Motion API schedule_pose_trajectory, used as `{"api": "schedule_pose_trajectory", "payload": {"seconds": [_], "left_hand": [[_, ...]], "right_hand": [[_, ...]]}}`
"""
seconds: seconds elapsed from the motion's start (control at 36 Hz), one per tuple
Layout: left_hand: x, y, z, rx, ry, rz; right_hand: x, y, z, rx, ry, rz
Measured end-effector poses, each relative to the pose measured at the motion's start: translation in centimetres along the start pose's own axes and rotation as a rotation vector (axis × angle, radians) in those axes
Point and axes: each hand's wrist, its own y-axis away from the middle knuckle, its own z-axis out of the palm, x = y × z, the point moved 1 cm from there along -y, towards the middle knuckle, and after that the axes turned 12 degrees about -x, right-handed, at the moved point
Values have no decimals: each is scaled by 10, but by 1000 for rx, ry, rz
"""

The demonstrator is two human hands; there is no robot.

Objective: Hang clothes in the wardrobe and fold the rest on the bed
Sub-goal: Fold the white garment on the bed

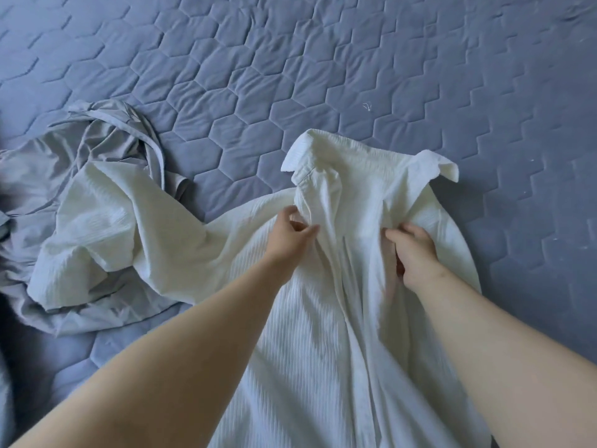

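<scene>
Nearest you, the hem of the white shirt runs off the bottom edge of the view, so its lower end is cut off, and your forearms cover part of its front. The shirt lies on the bed with its long axis running from you straight away, collar at the far end. Your right grip is clenched on the shirt's front panel, right of the button strip; some fingers are tucked under the cloth and show only dimly through it. Your left grip sits just left of the strip with fingers curled against a raised fold; whether it pinches the cloth cannot be told. One short sleeve is flung out left, lying over a crumpled grey garment, which is cut off at the left edge.
</scene>
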Motion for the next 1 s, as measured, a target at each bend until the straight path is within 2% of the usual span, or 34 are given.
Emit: {"api": "schedule_pose_trajectory", "payload": {"seconds": [0.17,0.28,0.33,0.42,0.5,0.56,0.61,0.69,0.72,0.81,0.89,0.94,1.0], "left_hand": [[13,-23,0,139,-89,-4],[24,-33,1,207,-172,-64],[30,-35,3,188,-318,-33],[37,-37,4,240,-522,17],[43,-37,6,322,-650,73],[50,-33,13,350,-691,186],[59,-30,27,299,-602,290],[66,-26,49,5,-309,278],[66,-25,54,-110,-315,227],[57,-25,58,-382,-666,9],[40,-23,53,-408,-949,-14],[28,-22,51,-366,-988,45],[19,-21,49,-329,-932,91]], "right_hand": [[-9,-6,-12,-50,-116,116],[-16,-8,-15,-205,-40,173],[-23,-9,-14,-184,38,115],[-33,-11,-21,-32,197,-77],[-32,-10,-30,-82,175,-61],[-27,-8,-32,-145,235,-5],[-19,-9,-29,-175,242,68],[-8,-3,-16,-192,177,99],[-3,-2,-14,-183,185,99],[6,-2,-12,-155,139,96],[8,0,-19,-15,89,21],[5,3,-28,142,135,-96],[-5,8,-37,258,187,-205]]}}
